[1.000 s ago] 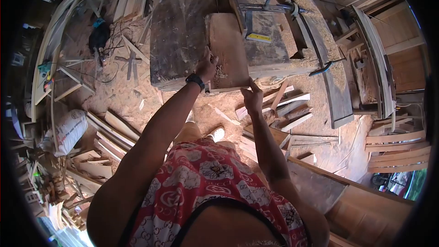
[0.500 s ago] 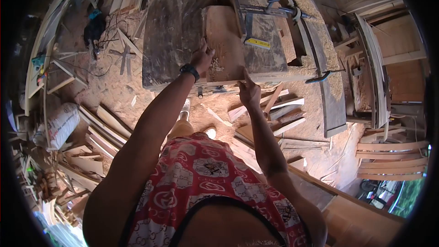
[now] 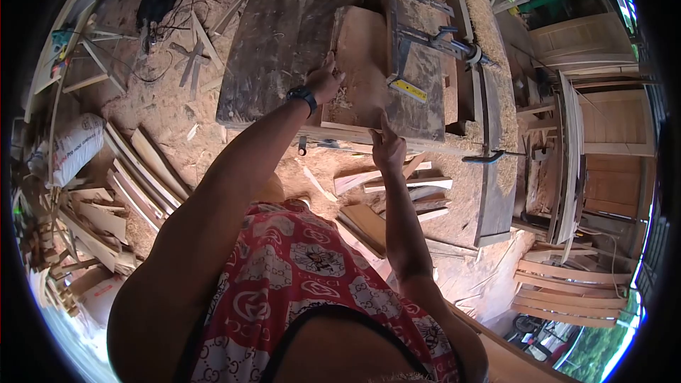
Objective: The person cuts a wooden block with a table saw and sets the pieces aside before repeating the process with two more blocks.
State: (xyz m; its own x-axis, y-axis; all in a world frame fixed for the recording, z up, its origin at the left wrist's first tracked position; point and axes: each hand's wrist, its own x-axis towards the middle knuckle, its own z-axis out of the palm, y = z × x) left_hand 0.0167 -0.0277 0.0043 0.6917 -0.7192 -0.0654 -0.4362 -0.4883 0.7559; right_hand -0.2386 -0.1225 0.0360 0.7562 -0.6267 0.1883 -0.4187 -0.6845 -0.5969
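Note:
A wide wooden board (image 3: 362, 39) lies flat on the dark, worn worktop (image 3: 273, 50), its right edge along an upright wooden fence (image 3: 391, 14). My left hand (image 3: 326, 84) grips the board's left edge, fingers bent over it. At the near end, my right hand (image 3: 388, 147) holds the right corner, with one digit stretched along the top and the others curled below, partly hidden. Wood shavings (image 3: 343, 101) lie on the board between the hands. To the right of the fence rests a square with a yellow part (image 3: 409, 90).
Clamps (image 3: 443, 34) hold parts right of the fence, and a blue-handled clamp (image 3: 485, 159) sits at the right front. Cut wood pieces (image 3: 418, 188) lie on the sawdust-covered floor below. A white sack (image 3: 76, 145) and curved strips (image 3: 142, 177) are at the left.
My view has turned, so the bench and floor appear tilted and shifted. Both hands keep about the same hold on the board, which shows no clear slide along the fence.

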